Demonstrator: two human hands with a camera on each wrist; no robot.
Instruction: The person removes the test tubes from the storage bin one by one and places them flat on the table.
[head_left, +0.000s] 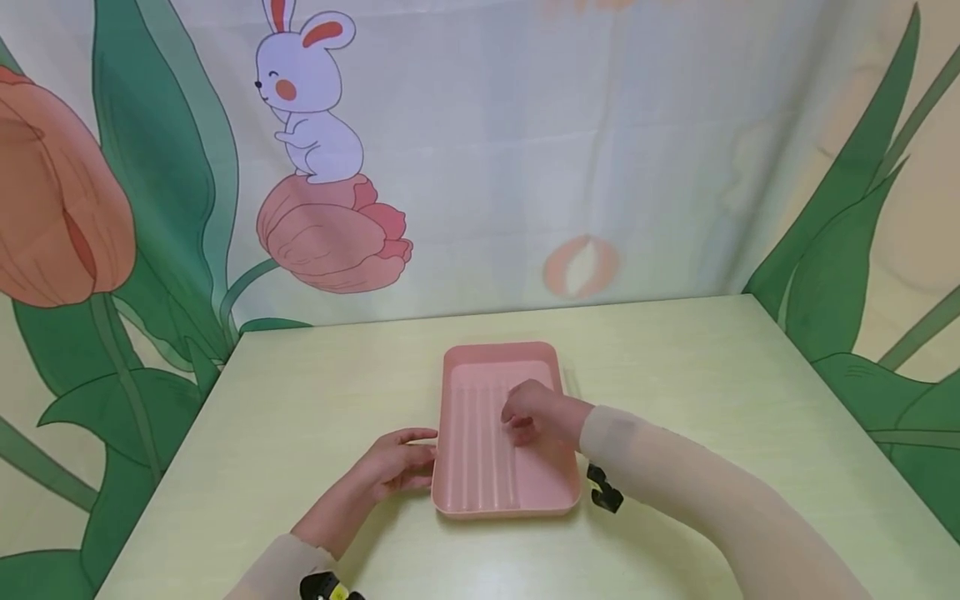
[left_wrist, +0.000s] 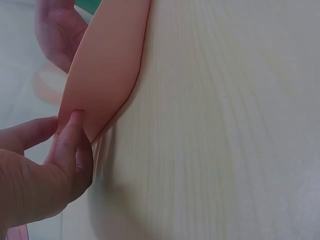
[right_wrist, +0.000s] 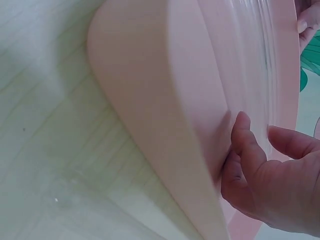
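A pink rectangular tray lies on the table, its long sides running away from me. Several clear, glossy lengthwise strips or ridges cover the left part of its floor; I cannot tell whether they are loose. My left hand is at the tray's left side, and in the left wrist view its fingertips touch the outer wall near the rim. My right hand reaches over the right wall into the tray, beside the rightmost strip. In the right wrist view its fingers are bent and apart, with no held thing discernible.
Just right of the tray, a faint clear strip lies on the pale wood-grain table. A printed cloth with a rabbit and tulips hangs behind the table's back edge. Dark wrist cameras sit on both sleeves.
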